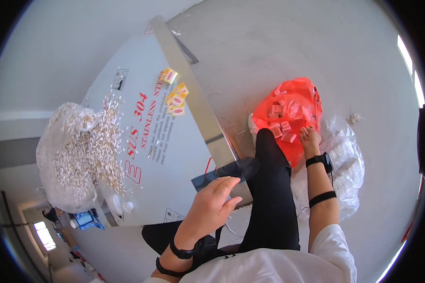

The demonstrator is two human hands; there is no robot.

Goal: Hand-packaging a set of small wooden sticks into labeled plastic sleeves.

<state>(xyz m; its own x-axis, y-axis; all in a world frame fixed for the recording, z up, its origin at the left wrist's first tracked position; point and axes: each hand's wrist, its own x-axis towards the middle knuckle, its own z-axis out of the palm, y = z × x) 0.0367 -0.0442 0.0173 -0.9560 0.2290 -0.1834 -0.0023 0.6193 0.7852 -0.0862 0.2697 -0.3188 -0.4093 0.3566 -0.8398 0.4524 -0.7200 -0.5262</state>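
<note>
My left hand (215, 205) hangs above the near edge of the table, its fingers stretched out and the thumb apart, with nothing in it that I can see. Just beyond its fingertips lies a dark, see-through strip (200, 183) at the table's corner. At the right, my right hand (310, 140) is curled closed at the rim of a red plastic bag (295, 92); what its fingers hold, if anything, is hidden. Several small pink-red boxes (276, 111) lie inside that bag. Small yellow packets (177, 98) sit in a cluster near the table's right edge.
A heap of cotton swabs (75, 160) spills from a clear bag onto the film-covered steel table (151, 198). Beside my right forearm, a clear plastic bag (349, 170) of white pieces stands on the floor. My knee (269, 155) is between table and red bag.
</note>
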